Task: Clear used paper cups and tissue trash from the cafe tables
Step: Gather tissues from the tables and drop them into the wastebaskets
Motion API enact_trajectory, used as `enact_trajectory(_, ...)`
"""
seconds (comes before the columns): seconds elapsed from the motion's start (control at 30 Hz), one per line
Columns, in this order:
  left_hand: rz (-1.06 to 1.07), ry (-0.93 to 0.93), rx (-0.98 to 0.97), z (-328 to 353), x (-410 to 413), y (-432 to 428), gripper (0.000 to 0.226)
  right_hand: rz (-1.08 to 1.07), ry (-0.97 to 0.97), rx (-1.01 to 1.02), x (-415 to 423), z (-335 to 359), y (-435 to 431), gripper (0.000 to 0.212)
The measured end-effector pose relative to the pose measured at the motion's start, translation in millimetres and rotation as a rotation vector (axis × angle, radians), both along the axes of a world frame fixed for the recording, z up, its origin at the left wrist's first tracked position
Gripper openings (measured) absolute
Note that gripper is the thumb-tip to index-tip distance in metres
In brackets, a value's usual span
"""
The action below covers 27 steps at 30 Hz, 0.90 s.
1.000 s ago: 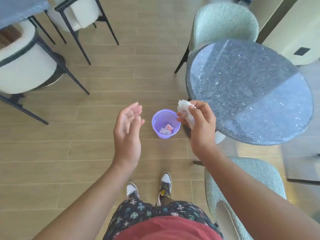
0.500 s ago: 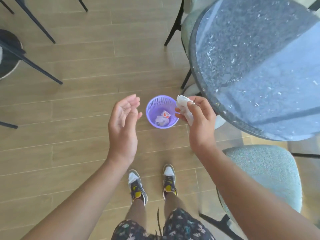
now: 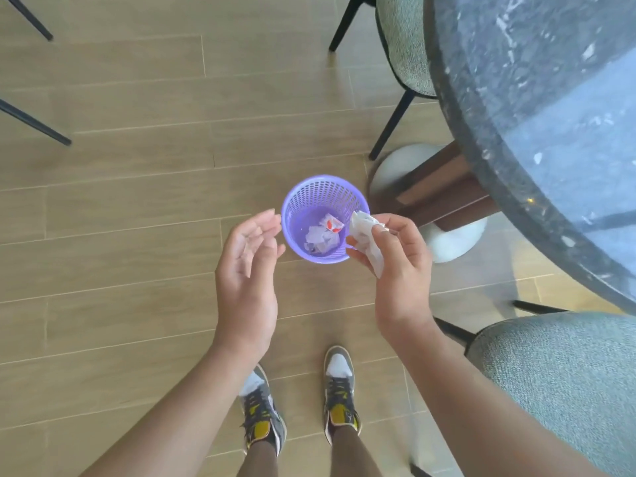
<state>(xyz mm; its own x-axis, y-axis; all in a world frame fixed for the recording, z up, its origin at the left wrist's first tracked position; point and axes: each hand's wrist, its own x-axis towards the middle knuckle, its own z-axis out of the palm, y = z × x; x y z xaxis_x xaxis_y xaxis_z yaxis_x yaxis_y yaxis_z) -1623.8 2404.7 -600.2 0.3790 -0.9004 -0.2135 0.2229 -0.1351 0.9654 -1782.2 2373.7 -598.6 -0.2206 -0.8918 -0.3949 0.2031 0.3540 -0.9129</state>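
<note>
Head view: left hand (image 3: 246, 270) at eight o'clock of the purple basket (image 3: 320, 194), fingers loose and spread, holding nothing. Right hand (image 3: 399, 270) at four o'clock, fingers pinching a crumpled tissue (image 3: 364, 235) by the rim. Paper scraps (image 3: 321, 235) lie inside. Stone desk (image 3: 533, 115) at two o'clock.

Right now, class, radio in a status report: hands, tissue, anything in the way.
Left hand open, empty. Right hand pinches crumpled tissue at purple bin rim. Nothing blocks the drop.

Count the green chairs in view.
2. One green chair at the top beside the round table; another at the bottom right. Black legs at left may belong to others.
</note>
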Motion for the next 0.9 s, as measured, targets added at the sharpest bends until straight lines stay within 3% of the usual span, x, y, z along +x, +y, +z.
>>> enact_trajectory(0.33, -0.004, -0.067, 0.032, -110, 4, -14, 0.033, 0.08, 0.2, 0.312, 20, -233, -76, 0.006)
enact_trajectory(0.53, 0.023, -0.083, 0.06, -160, 11, -21, 0.024, 0.198, 0.308, 0.432, 41, -332, -114, 0.041)
enact_trajectory(0.67, 0.041, -0.099, 0.084, -172, 12, -27, 0.025, 0.266, 0.328, 0.479, 43, -355, -127, 0.058)
enact_trajectory(0.77, 0.038, -0.092, 0.095, -170, 10, -30, 0.024, 0.272, 0.309, 0.417, 38, -333, -126, 0.045)
enact_trajectory(0.9, 0.035, -0.062, 0.083, -154, 4, -32, 0.025, 0.206, 0.181, 0.27, 28, -251, -103, 0.017)
